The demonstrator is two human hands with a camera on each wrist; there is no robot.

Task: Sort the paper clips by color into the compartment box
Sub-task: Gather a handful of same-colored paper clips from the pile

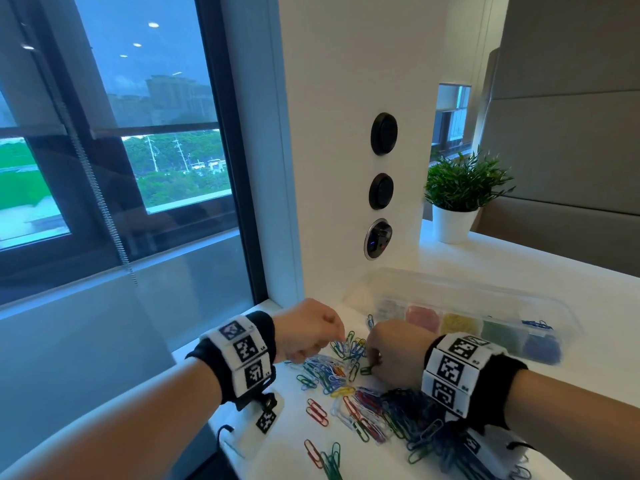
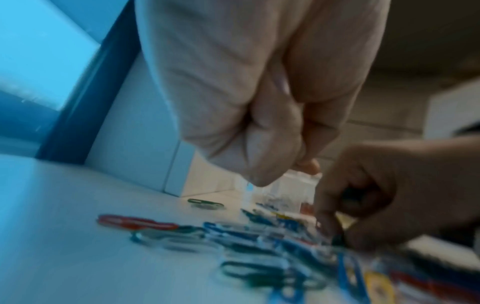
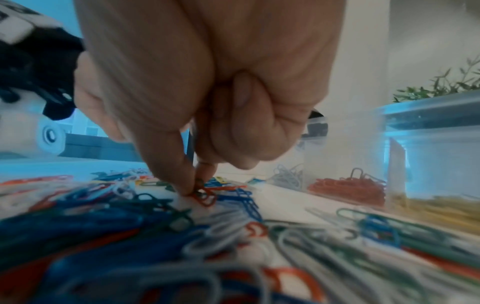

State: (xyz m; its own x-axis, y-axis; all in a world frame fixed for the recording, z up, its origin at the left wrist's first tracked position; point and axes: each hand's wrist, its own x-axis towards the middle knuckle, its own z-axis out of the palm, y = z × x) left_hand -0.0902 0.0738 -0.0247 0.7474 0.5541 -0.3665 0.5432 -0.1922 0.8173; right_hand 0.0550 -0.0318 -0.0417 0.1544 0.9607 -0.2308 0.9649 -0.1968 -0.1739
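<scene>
No writing is legible. The right hand [image 3: 197,115] pinches a red clip [image 3: 205,195] in the loose pile [image 1: 363,403] on the surface [image 1: 571,306], near the compartment box [image 1: 485,327]. The left hand [image 1: 304,330] is clenched; contents unclear.

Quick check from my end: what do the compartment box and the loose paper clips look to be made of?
Compartment box: seemingly clear, glossy plastic, since the sorted colors show through its walls. Paper clips: probably wire with a smooth colored coating, judging by thin bent loops in red, blue, green, yellow and white; the core isn't visible.
</scene>
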